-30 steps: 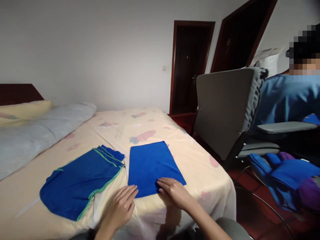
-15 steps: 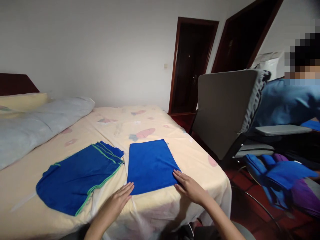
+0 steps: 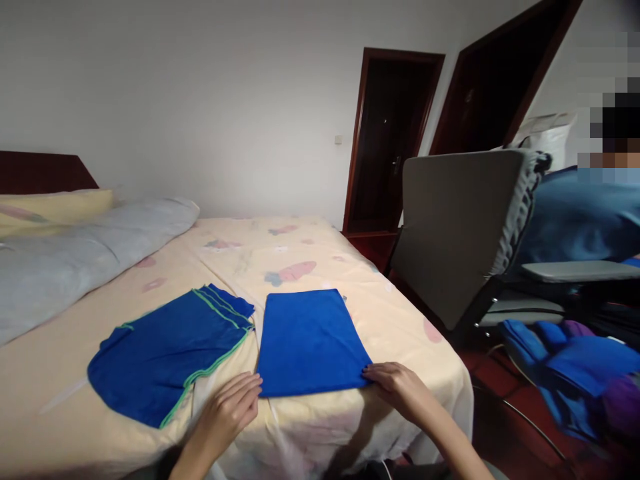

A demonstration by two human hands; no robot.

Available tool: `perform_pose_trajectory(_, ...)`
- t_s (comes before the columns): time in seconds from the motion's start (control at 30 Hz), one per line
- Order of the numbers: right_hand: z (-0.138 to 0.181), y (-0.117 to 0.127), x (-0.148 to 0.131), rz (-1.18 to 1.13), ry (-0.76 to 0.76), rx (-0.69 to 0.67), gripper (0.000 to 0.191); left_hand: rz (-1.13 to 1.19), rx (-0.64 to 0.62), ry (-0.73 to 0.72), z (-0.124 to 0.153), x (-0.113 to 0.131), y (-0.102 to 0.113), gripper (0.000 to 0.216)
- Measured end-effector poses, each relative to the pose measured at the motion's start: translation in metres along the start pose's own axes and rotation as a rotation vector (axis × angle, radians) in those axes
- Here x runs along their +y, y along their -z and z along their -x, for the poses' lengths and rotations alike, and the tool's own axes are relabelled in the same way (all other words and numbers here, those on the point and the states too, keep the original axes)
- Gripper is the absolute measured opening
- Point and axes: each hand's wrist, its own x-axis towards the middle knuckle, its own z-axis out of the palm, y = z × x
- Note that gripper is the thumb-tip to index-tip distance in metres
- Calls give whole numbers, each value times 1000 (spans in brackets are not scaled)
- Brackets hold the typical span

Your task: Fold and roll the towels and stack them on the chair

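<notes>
Right hand point(image 3: 400, 393) farther right, blue cloth point(image 3: 307, 340) lengthwise ahead

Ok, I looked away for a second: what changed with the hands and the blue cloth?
The right hand slid rightward along the near edge of the folded blue cloth to its right corner. The left hand stayed at the near left corner. The cloth and the green-trimmed garment did not move.

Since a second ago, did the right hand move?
Yes. The right hand slid rightward along the near edge of the folded blue cloth to its corner.
</notes>
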Motion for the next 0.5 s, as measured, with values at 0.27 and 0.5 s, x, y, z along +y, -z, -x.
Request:
perform_pose_trajectory(0.27, 2, 11, -3, -175, -156, -55, 43, 314, -10, 278, 2, -1, -10, 25)
perform_pose_trajectory(0.5, -19, 10, 2, -297, -368, 19, 31, 618, -13, 582, -23, -4, -6, 37)
